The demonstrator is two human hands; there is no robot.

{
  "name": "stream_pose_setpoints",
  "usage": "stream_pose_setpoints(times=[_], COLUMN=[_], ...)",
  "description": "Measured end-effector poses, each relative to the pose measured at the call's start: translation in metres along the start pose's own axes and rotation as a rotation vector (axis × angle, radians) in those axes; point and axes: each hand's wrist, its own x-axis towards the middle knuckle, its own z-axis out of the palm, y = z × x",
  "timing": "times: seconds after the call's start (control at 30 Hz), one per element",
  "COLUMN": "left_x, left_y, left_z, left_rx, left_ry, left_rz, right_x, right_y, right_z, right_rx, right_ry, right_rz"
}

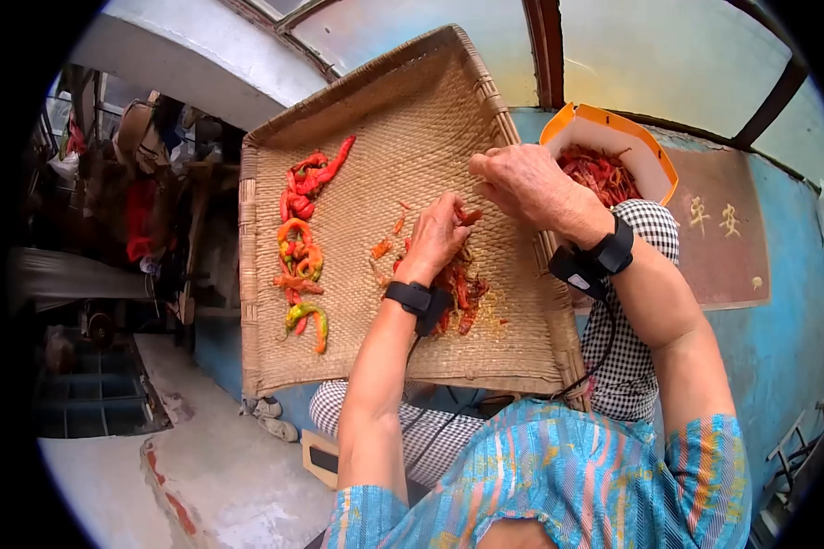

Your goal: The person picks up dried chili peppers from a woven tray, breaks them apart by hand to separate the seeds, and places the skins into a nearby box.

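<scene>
A woven basket tray (403,361) rests across my lap. My left hand (435,240) is closed over its middle, with a piece of red chili pepper (468,218) between the fingertips. To the upper right, my right hand (533,186) is held with its fingers pinched together near the tray's right rim; whatever they hold is hidden. Torn red chili pieces (467,297) and pale seeds (499,322) lie below and beside my left hand. Whole red chili peppers (313,177) and a yellow-green chili pepper (320,325) line the tray's left side.
An orange-rimmed white box (645,156) holding red chili pieces (600,174) stands beyond my right wrist. Under it is a brown mat (728,238) with lettering. Windows (677,64) rise behind the tray, and cluttered shelves (146,137) stand at the left.
</scene>
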Motion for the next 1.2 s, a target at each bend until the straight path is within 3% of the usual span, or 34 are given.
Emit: stream_pose_setpoints(times=[0.2,0.3,0.63,0.7,0.8,0.87,0.9,0.93,1.0,1.07,1.2], left_x=[0.005,0.010,0.014,0.012,0.008,0.008,0.004,0.000,-0.007,-0.011,-0.017], left_y=[-0.001,0.007,-0.008,-0.005,0.005,0.002,0.009,0.016,0.024,0.026,0.036], left_z=[-0.002,-0.010,-0.001,-0.002,-0.012,-0.020,-0.028,-0.033,-0.037,-0.036,-0.039], left_rx=[0.033,0.026,0.279,0.311,0.219,-0.324,-0.587,-0.587,-0.934,-0.976,-0.935], left_ry=[-0.006,-0.155,-0.122,-0.109,-0.023,0.031,0.054,0.054,0.103,0.120,0.150], left_rz=[0.033,-0.127,0.020,0.041,-0.044,-0.267,-0.262,-0.266,-0.218,-0.211,-0.072], right_x=[0.002,0.003,0.001,0.000,-0.001,-0.001,0.001,0.004,0.009,0.007,0.007], right_y=[-0.001,0.000,-0.003,-0.002,-0.002,-0.003,-0.005,-0.009,-0.010,-0.016,-0.014], right_z=[0.006,0.005,0.010,0.020,0.027,0.028,0.030,0.029,0.023,0.024,0.026], right_rx=[-0.004,0.008,0.001,0.006,0.065,0.117,0.245,0.373,0.721,0.978,0.923], right_ry=[-0.002,-0.024,-0.098,-0.095,-0.084,-0.043,-0.031,-0.019,-0.053,0.003,0.025], right_rz=[-0.005,-0.003,0.016,-0.065,-0.090,-0.122,-0.042,0.037,0.055,0.185,0.223])
